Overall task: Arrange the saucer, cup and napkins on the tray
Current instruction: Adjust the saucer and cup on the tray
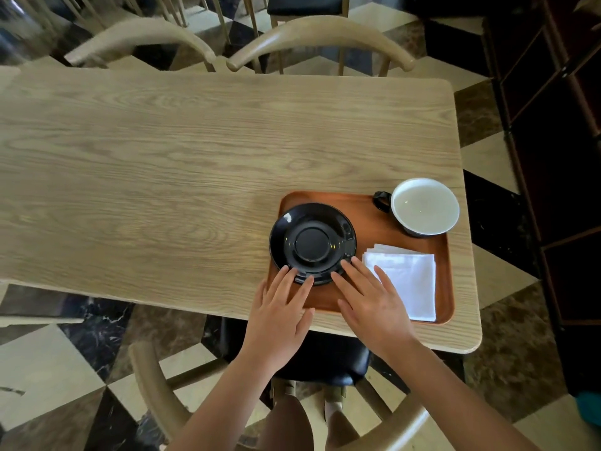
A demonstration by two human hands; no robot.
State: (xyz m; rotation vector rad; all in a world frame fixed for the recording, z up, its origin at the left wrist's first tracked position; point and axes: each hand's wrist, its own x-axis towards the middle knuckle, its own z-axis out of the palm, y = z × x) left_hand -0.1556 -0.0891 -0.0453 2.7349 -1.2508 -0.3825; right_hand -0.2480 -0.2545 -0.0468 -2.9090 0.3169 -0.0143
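Left hand point(280, 315) flat, fingers spread, fingertips touching near rim of black saucer point(313, 244); nothing gripped. Right hand point(370, 301) likewise flat and spread, fingertips at saucer's near-right rim, gripping nothing. Saucer lies upside down on left part of brown tray point(370, 222), overhanging its left edge. Folded white napkins point(406, 278) just right of saucer. Cup point(422, 206) at tray's far-right corner, handle toward saucer. Tray sits on tabletop point(162, 157).
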